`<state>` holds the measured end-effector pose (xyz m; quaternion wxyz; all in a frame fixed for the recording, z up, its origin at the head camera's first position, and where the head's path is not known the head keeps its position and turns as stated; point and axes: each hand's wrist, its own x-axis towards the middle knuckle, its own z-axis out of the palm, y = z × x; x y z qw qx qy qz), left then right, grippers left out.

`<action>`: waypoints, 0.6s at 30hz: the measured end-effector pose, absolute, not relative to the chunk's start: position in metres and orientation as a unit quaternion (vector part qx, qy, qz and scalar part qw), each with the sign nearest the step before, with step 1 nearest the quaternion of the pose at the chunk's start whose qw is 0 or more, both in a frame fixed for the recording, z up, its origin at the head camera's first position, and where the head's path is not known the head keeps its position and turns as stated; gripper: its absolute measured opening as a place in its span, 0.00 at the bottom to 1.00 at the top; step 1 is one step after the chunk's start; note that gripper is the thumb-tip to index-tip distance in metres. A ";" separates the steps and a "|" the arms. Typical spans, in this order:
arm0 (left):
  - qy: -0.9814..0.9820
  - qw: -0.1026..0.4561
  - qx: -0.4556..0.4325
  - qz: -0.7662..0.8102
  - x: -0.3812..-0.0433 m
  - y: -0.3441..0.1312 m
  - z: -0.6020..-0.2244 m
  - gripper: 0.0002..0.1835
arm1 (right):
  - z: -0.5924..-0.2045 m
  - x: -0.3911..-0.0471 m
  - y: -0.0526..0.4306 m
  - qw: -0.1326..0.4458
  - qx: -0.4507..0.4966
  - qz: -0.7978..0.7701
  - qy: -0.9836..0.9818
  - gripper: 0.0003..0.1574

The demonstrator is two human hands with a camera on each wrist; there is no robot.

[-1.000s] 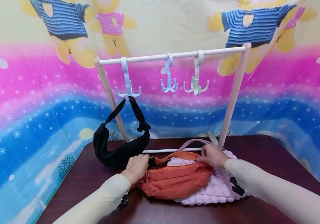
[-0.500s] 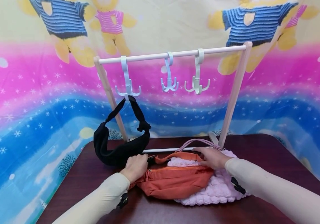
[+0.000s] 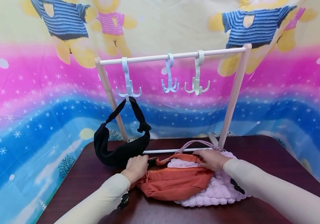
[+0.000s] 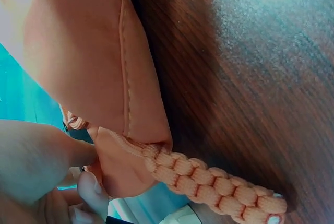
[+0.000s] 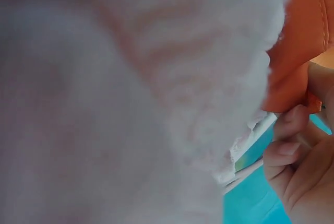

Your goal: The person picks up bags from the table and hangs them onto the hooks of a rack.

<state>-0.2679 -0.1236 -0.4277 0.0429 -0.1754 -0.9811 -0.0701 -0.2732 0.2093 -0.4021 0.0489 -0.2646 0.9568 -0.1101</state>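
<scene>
An orange waist bag [image 3: 174, 183] with a zipper along its top lies on the table, partly over a pink puffy bag [image 3: 221, 189]. My left hand [image 3: 135, 168] pinches the orange bag's left end; a braided orange cord [image 4: 214, 185] hangs from that end in the left wrist view. At the other end, my right hand [image 3: 211, 159] holds the bag's upper right corner beside the strap [image 3: 181, 156]. Curled fingertips [image 5: 292, 122] meet the orange fabric in the right wrist view. The pink bag blurs much of that view.
A white rack [image 3: 176, 56] stands behind, carrying a blue hook [image 3: 128, 90] at left, a smaller blue hook [image 3: 170, 85] and a pale green hook [image 3: 197, 85]. A black bag [image 3: 120, 152] hangs from the left hook, close to my left hand. Pink cords [image 3: 196, 142] loop behind the orange bag.
My right hand has shifted its fingers leftward over the end of the orange strap. My left hand and the orange waist bag have stayed nearly in place.
</scene>
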 end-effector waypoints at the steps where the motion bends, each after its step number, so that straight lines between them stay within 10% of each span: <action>1: -0.981 0.043 -0.175 -0.071 -0.268 -0.123 -0.428 0.06 | -0.402 -0.273 0.209 0.042 -0.266 -0.104 0.958 0.25; 7: -0.980 0.034 -0.175 -0.084 -0.270 -0.123 -0.429 0.04 | -0.401 -0.273 0.205 0.013 -0.266 -0.084 0.960 0.10; 18: -0.980 0.007 -0.172 -0.100 -0.269 -0.120 -0.425 0.05 | -0.402 -0.271 0.205 0.015 -0.270 -0.069 0.960 0.20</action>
